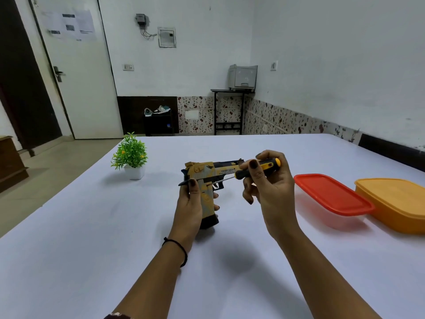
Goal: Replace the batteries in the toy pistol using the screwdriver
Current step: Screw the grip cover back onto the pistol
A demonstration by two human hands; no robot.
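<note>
A yellow and black toy pistol (pixel 208 174) stands upright above the white table (pixel 92 238), barrel pointing right. My left hand (pixel 189 209) grips its handle from the left side. My right hand (pixel 268 184) holds a black and yellow screwdriver (pixel 259 169) by its handle. The thin metal shaft slants down to the left, and its tip touches the upper part of the pistol's grip near the trigger. No batteries are in view.
A red-lidded clear container (pixel 333 194) and an orange container (pixel 395 201) lie at the right of the table. A small green potted plant (pixel 131 157) stands at the far left of the table.
</note>
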